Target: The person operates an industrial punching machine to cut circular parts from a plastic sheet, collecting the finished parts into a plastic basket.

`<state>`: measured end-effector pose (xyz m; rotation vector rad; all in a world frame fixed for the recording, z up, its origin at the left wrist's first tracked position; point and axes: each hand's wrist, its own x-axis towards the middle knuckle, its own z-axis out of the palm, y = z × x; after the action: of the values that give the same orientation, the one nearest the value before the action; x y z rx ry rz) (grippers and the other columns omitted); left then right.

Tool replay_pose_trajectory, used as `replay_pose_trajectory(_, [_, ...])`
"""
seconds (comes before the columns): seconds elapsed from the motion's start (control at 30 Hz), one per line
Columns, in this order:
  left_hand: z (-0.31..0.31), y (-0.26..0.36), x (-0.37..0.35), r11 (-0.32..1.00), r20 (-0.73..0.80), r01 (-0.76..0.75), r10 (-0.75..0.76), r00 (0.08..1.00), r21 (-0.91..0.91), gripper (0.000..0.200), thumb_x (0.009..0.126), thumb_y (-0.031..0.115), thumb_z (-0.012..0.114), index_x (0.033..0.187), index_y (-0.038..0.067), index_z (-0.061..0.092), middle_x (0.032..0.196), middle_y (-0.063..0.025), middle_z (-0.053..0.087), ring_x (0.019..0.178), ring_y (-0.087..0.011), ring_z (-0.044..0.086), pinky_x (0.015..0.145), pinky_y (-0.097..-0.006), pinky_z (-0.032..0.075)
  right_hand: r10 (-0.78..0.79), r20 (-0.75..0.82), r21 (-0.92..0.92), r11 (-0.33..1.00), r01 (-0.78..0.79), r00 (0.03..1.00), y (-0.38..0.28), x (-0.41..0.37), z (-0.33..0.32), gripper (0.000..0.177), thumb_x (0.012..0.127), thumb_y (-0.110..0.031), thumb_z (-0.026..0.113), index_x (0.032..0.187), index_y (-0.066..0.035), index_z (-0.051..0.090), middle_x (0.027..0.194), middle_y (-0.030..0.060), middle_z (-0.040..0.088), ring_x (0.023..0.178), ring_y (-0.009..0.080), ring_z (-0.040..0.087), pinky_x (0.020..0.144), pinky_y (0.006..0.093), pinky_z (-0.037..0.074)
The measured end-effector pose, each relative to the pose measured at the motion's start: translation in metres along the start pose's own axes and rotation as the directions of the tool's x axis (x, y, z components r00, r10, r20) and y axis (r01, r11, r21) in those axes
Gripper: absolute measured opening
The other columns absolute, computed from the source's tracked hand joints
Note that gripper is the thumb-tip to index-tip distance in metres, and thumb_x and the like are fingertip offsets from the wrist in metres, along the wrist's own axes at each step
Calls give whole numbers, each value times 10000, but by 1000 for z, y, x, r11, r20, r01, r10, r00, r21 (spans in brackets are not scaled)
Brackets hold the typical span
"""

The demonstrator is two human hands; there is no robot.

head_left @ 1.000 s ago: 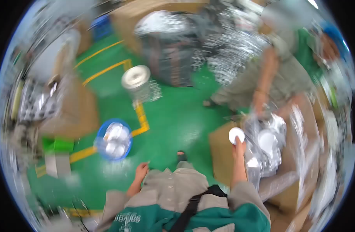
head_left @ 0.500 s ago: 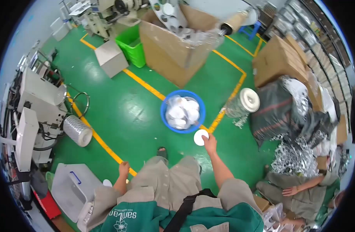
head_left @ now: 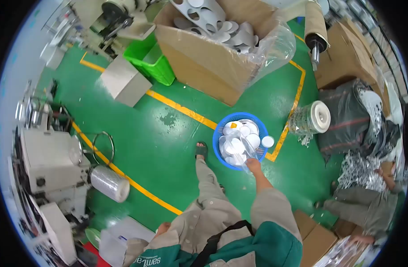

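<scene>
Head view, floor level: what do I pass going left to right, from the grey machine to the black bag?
grey machine → roll of clear film → sandalled foot → blue basket → foil roll → black bag

Bright, even light from overhead, with barely any hard shadows on the green floor (head_left: 168,133), only soft ones. The white discs (head_left: 239,135) look a bit blown out, and the clear plastic liner (head_left: 277,44) throws some glare. Heavy fisheye here — straight lines bow and the corners go black. The machines (head_left: 48,151) at the left rim smear out soft — the centre is sharp enough.
</scene>
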<state>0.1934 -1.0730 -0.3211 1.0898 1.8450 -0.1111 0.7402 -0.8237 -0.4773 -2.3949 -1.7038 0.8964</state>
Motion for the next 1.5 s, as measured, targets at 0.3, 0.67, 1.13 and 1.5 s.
replay_pose_trajectory(0.3, [-283, 321, 185, 628, -488, -453, 131, 863, -633, 211, 875, 193, 510, 1002, 27, 530, 844, -4, 523, 752, -81, 462, 658, -231, 395, 363, 3, 360, 869, -339, 932, -50, -37, -19, 212, 726, -205, 617, 881, -63, 649, 689, 59, 649, 611, 133, 612, 583, 259, 474])
replay_pose_trajectory(0.67, [-158, 416, 263, 873, 623, -457, 455, 636, -171, 418, 826, 278, 566, 1149, 22, 502, 1128, -132, 535, 1035, -216, 518, 874, -324, 413, 593, -245, 479, 762, -435, 767, -95, -24, -97, 184, 768, -156, 586, 907, -43, 632, 798, 148, 650, 769, 260, 639, 686, 341, 493])
replay_pose_trajectory(1.13, [149, 426, 399, 876, 152, -460, 440, 885, 143, 560, 859, 396, 511, 1276, 40, 393, 1348, -120, 326, 1224, -243, 336, 1021, -349, 260, 293, -280, 155, 954, -259, 914, 276, 250, 18, 316, 704, -182, 686, 981, -81, 571, 886, 129, 593, 821, 284, 598, 696, 382, 479])
replay_pose_trajectory(1.5, [202, 414, 423, 894, 32, -318, 325, 945, 315, 540, 871, 381, 499, 1274, 38, 393, 1333, -112, 342, 1214, -231, 342, 1016, -338, 259, 444, -330, 72, 892, -446, 833, 283, 404, 126, 726, 520, -349, 809, 1114, -124, 458, 1120, 98, 441, 1043, 278, 447, 823, 424, 420])
